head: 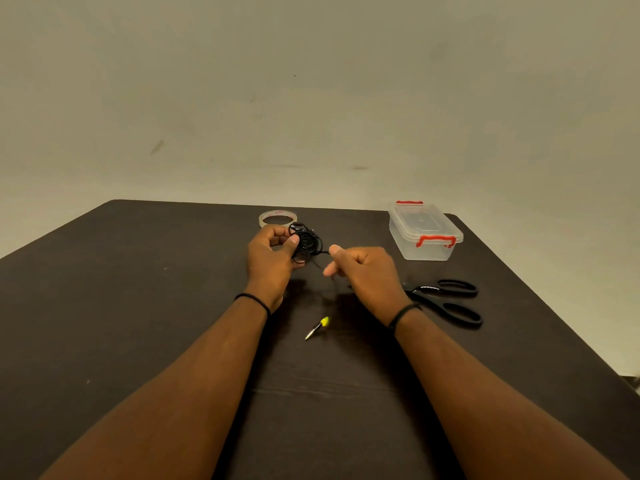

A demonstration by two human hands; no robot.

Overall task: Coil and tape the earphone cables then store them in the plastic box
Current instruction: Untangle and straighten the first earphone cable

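My left hand (272, 259) grips a coil of black earphone cable (307, 244) above the dark table (138, 306), with the thumb pressed on the loops. A loose strand runs from the coil to my right hand (360, 271), which pinches it between thumb and fingers. The cable's yellow-collared jack plug (318, 327) hangs or lies between my wrists; which one I cannot tell. A roll of clear tape (277, 218) lies just behind my left hand. The clear plastic box (424, 233) with red latches stands at the back right, its lid on.
Black scissors (446, 301) lie on the table just right of my right wrist. The table's far edge meets a plain wall, and its right edge slants close past the box and scissors.
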